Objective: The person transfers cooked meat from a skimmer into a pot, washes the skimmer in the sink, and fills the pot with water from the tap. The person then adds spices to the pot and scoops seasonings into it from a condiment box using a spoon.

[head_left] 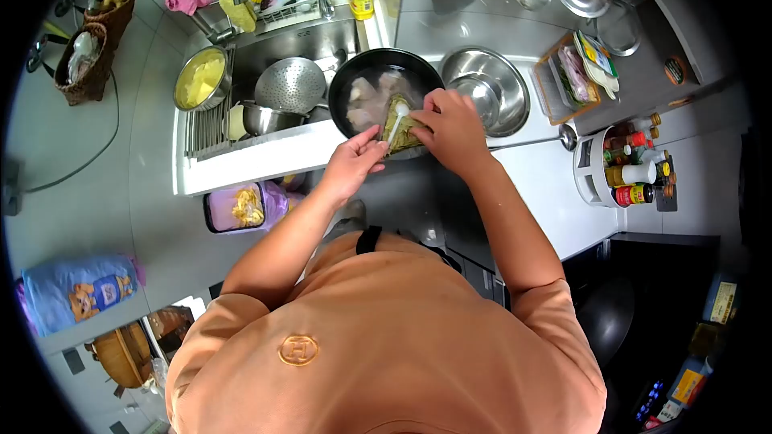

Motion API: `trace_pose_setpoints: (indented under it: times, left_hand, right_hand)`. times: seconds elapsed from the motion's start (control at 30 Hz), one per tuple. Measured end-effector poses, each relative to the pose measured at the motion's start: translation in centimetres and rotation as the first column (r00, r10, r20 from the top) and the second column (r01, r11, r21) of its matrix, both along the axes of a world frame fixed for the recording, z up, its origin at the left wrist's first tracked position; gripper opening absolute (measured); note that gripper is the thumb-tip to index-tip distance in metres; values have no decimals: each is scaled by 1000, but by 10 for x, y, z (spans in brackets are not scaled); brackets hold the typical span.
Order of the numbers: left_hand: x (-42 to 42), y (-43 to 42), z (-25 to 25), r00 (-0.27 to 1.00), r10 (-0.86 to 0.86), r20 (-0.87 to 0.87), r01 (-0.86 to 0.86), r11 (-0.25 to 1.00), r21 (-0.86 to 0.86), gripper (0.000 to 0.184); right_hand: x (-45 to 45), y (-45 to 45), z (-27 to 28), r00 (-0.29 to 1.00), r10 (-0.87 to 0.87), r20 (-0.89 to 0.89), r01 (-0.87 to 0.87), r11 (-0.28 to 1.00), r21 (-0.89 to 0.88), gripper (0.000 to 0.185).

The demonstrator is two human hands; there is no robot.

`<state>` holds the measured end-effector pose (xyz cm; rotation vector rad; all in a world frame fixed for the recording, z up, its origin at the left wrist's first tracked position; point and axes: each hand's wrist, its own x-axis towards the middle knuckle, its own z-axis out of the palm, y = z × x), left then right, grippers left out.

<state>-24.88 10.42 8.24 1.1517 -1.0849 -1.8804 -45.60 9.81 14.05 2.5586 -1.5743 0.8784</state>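
Observation:
Over the near edge of a black pan point(342, 84) with pale pieces of meat point(368, 103) in liquid, both hands hold a greenish-brown packet point(408, 135). A small white spoon point(401, 109) lies against the packet, its handle slanting down toward my left hand point(352, 162). The fingers of that hand pinch the packet's left edge and the handle end. My right hand point(452, 130) grips the packet's right side, its fingers bent above it beside the pan's rim. What the packet holds is too small to tell.
Left of the pan is a sink point(338, 34) with a colander point(290, 85) and a bowl of yellow pieces point(199, 80). Steel bowls point(515, 100) stand right of it, then a ladle point(568, 137) and a rack of bottles point(591, 169). Below the counter hangs a bin point(235, 209).

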Motion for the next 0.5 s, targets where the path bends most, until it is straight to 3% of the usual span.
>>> trace_pose_setpoints:
  times: [0.1, 0.3, 0.5]
  left_hand:
    - [26, -26, 2, 999, -32, 10, 32, 999, 32, 59]
    - [52, -68, -4, 992, -128, -11, 128, 987, 101, 52]
    - [58, -85, -3, 984, -175, -33, 178, 974, 143, 54]
  right_hand:
    - [27, -22, 3, 999, -2, -33, 0, 998, -59, 13]
    - [52, -39, 3, 991, -80, -108, 79, 997, -10, 14]
    - [58, -46, 5, 990, -120, -72, 117, 992, -47, 13]
